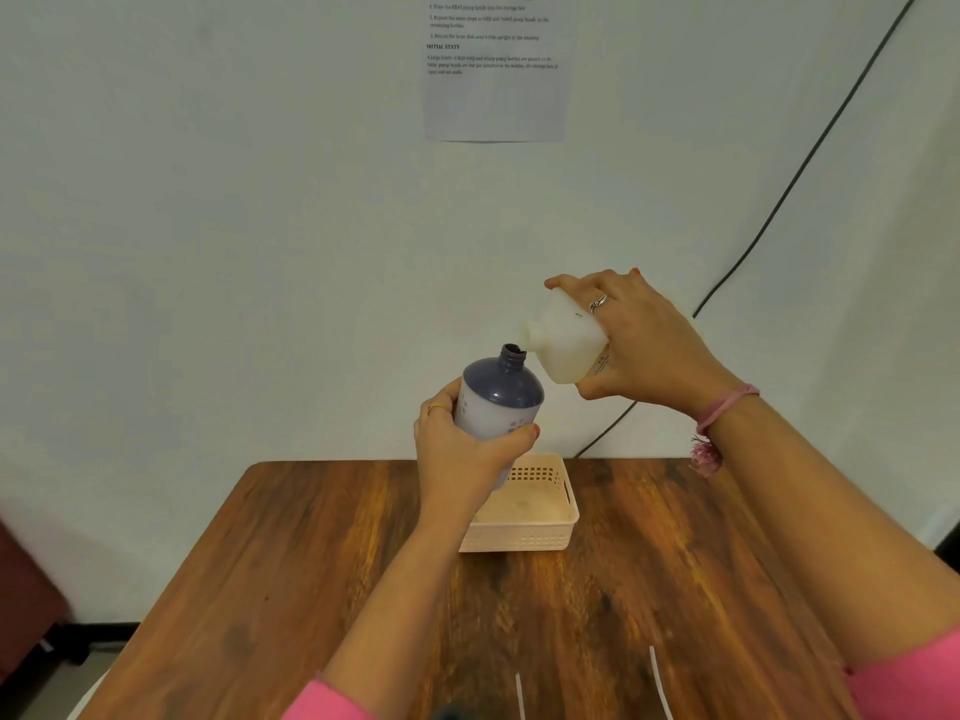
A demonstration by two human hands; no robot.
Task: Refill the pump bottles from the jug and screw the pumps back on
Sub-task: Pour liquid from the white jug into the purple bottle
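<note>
The left hand (pixel 457 449) has its fingers wrapped around the open bottle (pixel 498 402), held in the air above the basket (pixel 540 532). The right hand (pixel 639 340) grips the tilted jug (pixel 566 345), its mouth just beside the bottle neck. If the mouths are not aligned, liquid may spill onto the table (pixel 675 563).

- Staged test room or plain office corner is suggested.
- Printed instruction sheet (pixel 493 70) is taped to the bare wall (pixel 208 226), top centre.
- Wooden table (pixel 311 563) is set below; black cable (pixel 779 200) is run down at right.
</note>
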